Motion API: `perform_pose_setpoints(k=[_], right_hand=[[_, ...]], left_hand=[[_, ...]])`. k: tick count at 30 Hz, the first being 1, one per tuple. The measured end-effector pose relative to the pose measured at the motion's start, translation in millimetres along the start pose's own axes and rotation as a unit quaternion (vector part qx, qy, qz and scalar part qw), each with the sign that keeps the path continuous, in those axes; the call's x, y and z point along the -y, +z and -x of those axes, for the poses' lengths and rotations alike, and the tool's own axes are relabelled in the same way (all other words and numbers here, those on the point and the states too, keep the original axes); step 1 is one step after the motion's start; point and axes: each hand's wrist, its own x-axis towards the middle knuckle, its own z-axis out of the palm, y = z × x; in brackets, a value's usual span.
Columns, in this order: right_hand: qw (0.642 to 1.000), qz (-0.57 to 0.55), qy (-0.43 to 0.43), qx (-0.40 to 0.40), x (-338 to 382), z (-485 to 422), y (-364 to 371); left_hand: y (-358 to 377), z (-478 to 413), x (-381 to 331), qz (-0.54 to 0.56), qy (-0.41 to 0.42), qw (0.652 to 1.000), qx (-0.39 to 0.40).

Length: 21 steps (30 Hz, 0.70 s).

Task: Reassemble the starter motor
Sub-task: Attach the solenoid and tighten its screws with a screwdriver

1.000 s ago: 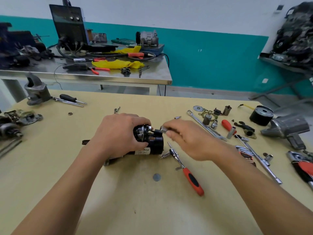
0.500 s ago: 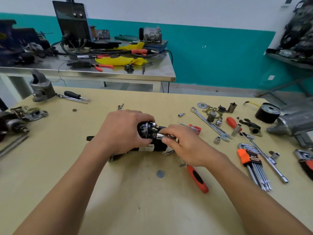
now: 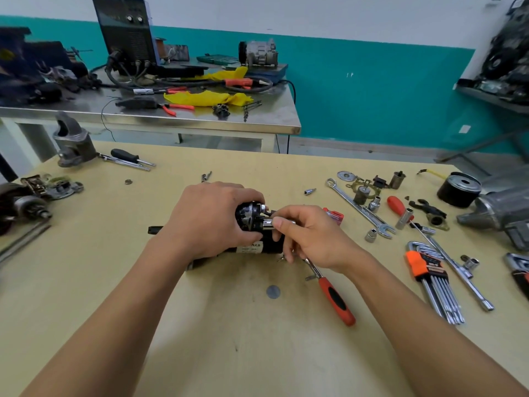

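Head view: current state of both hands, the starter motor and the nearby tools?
starter motor: on its side on the table, held
chrome socket: horizontal, against the motor's end
left hand: grips the motor's end
right hand: pinches the chrome socket
ratchet: flat on the table, head hidden
hex key set: in its orange holder
wrench: flat, untouched

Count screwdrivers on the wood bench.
2 clear: black-handled screwdriver far left by the grey casting; red-handled screwdriver right of the spanner. Red piece half hidden behind the right hand may be a third.
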Motion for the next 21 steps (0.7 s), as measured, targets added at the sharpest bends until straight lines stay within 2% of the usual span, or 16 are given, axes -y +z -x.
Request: perform_pose_setpoints(k=[4,9,21], right_hand=[[0.999,-0.04,0.027,-0.017,2,1,4],[0.999,0.005,0.035,-0.021,9,2,5],[0.994,-0.035,0.104,-0.016,22,8,12]], left_hand=[[0,0,-1,0.006,-0.007,1.0,-0.003],[1,0,-1,0.003,-0.004,1.0,-0.009],[3,-1,-4,-0.017,-0.007,1.0,-0.021]])
